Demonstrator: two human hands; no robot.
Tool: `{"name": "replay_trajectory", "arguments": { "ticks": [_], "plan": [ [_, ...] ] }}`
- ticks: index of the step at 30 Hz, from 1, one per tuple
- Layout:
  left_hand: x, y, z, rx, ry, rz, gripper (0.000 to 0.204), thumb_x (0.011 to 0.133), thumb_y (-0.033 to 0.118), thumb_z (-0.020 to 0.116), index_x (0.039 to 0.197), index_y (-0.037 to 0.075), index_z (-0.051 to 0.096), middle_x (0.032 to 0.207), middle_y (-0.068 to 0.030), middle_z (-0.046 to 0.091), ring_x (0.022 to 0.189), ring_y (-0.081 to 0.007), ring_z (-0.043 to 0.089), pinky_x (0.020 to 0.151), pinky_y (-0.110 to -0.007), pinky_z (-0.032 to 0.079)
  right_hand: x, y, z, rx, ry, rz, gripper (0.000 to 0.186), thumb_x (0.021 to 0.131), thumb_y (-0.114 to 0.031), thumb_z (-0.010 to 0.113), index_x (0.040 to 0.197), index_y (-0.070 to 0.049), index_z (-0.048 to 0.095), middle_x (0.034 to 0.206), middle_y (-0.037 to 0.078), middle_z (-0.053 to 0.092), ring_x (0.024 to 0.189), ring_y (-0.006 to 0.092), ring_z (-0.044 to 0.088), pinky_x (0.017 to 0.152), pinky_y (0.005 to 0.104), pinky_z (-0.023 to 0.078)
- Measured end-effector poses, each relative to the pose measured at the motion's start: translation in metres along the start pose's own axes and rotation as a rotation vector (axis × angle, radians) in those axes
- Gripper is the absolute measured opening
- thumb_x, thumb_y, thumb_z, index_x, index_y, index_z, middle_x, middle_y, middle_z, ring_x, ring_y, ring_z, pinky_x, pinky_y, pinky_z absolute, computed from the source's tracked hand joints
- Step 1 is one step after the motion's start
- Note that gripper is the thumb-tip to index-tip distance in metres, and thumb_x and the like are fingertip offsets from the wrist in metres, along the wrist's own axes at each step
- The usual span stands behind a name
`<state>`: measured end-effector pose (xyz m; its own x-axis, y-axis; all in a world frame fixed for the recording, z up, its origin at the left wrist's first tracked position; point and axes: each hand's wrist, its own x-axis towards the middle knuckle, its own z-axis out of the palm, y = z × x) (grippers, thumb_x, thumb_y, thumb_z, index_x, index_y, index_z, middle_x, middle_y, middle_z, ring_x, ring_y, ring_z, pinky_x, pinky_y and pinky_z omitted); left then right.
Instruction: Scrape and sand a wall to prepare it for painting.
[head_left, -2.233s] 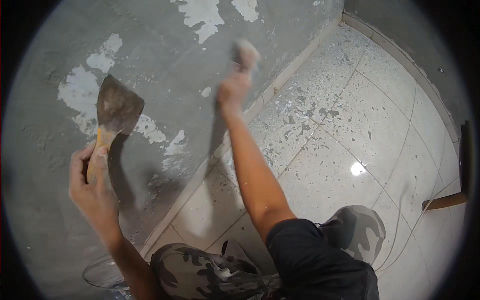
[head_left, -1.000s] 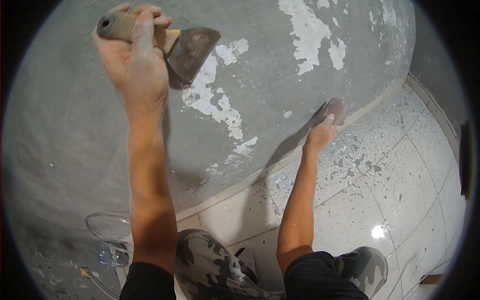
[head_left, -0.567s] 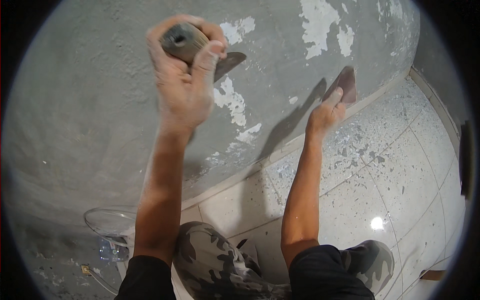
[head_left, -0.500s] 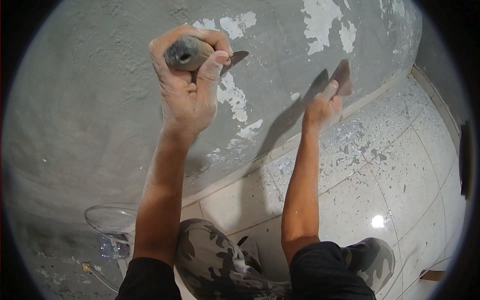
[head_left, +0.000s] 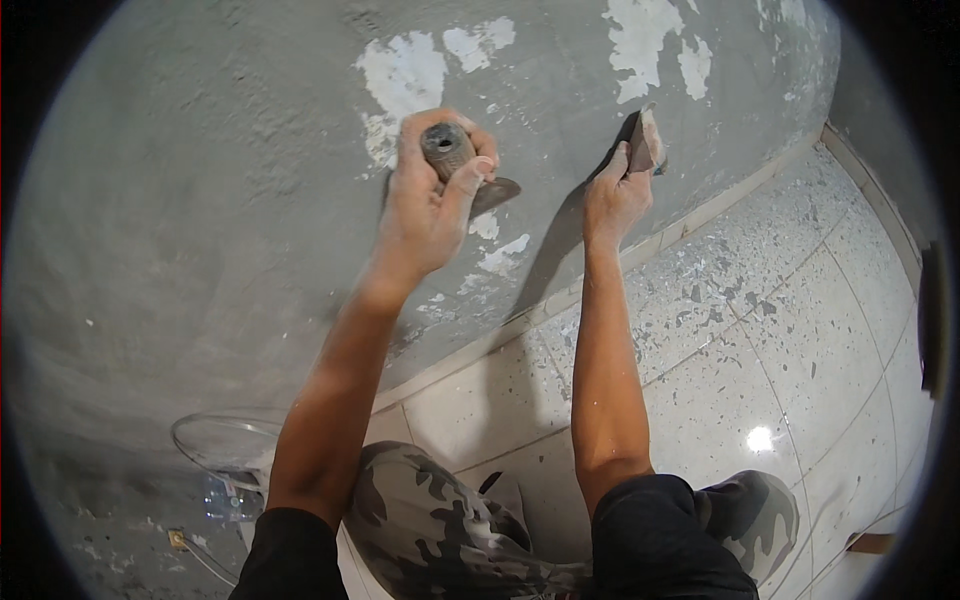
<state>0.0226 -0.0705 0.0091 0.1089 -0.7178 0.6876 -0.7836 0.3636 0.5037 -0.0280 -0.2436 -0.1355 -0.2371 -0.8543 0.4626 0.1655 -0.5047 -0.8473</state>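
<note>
Dark grey, the butt of a scraper (head_left: 449, 155) shows out of the left hand (head_left: 420, 215), whose fingers are wrapped around the handle at 11 o'clock from the middle of the view. The scraper's blade (head_left: 496, 196) points toward 4 o'clock; whether it touches the wall (head_left: 230, 230) cannot be told. At 2 o'clock the right hand (head_left: 613, 205) pinches a flat brownish piece (head_left: 645, 150) with a pale edge, thumb on its near side, and the piece sticks out toward 1 o'clock from that hand. Its material is hard to make out. Around both hands the wall is grey, with a white patch (head_left: 402, 75) at 11 o'clock from the left hand and another (head_left: 642, 45) at 12 from the right. Below, a pale skirting (head_left: 560, 298) slants from 7 o'clock up to 2. Grey flakes (head_left: 692, 293) lie thickly over the floor tiles (head_left: 690, 420) at 3 o'clock. Camouflage trousers (head_left: 430, 525) fill 6 o'clock, between black sleeves (head_left: 665, 540). Farther out, at 8 o'clock, are a looped clear hose (head_left: 178, 438) and a clear plastic container (head_left: 228, 500).
</note>
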Motion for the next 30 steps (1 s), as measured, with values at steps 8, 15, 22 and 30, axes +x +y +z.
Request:
{"name": "replay_trajectory", "arguments": {
  "ticks": [8,15,22,30],
  "plan": [
    [-0.004,-0.012,0.001,0.031,0.028,0.042,0.035,0.099,-0.004,0.050,0.127,0.007,0.033,0.097,-0.0123,0.059,0.085,-0.0140,0.058,0.081,-0.030,0.050,-0.002,0.013,-0.002,0.018,0.071,-0.136,0.035,0.100,-0.014,0.055,0.132,-0.004,0.060,0.130,0.021,0.063,0.117,0.0364,0.062,0.097,0.0375,0.047],
    [0.021,0.018,0.008,0.005,0.048,0.176,0.034,0.098,-0.002,0.053,0.127,0.007,0.037,0.098,-0.0116,0.061,0.085,-0.0134,0.058,0.080,-0.029,0.050,-0.001,0.023,-0.002,-0.005,0.068,-0.124,0.034,0.099,-0.017,0.058,0.128,-0.001,0.063,0.122,0.021,0.067,0.109,0.0358,0.066,0.093,0.0368,0.049],
    [-0.027,-0.012,0.025,0.176,-0.271,-0.164,0.033,0.098,0.003,0.058,0.126,0.006,0.041,0.099,-0.0078,0.066,0.091,-0.0144,0.063,0.084,-0.031,0.054,0.012,0.005,-0.013,-0.088,-0.008,0.026,0.038,0.099,-0.020,0.055,0.132,-0.002,0.061,0.130,0.019,0.062,0.123,0.0363,0.053,0.102,0.0433,0.043],
    [-0.045,-0.017,0.021,0.247,-0.275,-0.177,0.025,0.097,0.006,0.061,0.119,0.005,0.049,0.095,-0.0126,0.071,0.087,-0.0196,0.072,0.076,-0.034,0.059,0.001,0.025,-0.011,-0.008,0.066,0.033,0.032,0.098,-0.020,0.056,0.120,0.002,0.066,0.120,0.021,0.066,0.119,0.0372,0.055,0.097,0.0435,0.045]
  ]
}}
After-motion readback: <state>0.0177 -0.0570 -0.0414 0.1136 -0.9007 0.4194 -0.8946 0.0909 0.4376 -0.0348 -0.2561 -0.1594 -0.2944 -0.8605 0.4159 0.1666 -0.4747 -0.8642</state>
